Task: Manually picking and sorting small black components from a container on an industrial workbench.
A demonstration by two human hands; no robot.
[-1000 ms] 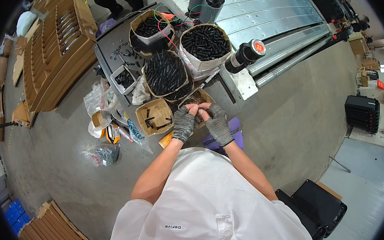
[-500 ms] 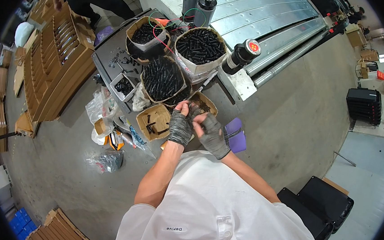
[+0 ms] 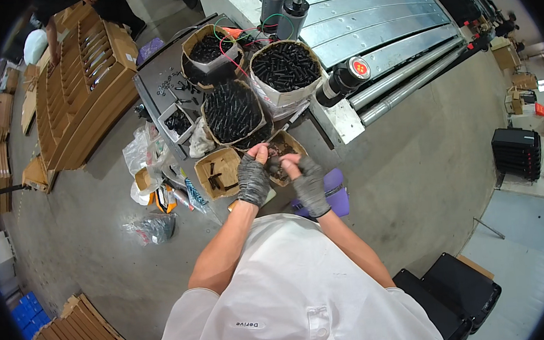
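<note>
Both my hands wear grey fingerless gloves and meet in front of my chest. My left hand and my right hand pinch a small dark part between their fingertips, over a small cardboard box of brownish parts. Just left of it stands an open cardboard box holding a few black bolts. Beyond them stand bags and boxes full of black bolts: one in the middle, one to the right and one further back.
A purple stool is under my right forearm. Plastic bags and an orange-black tool lie at the left. Cardboard racks stand at the far left, a metal roller machine at the back, black crates on the right.
My right hand has come up from lower down to meet my left hand again over the small box. My left hand has stayed about where it was.
</note>
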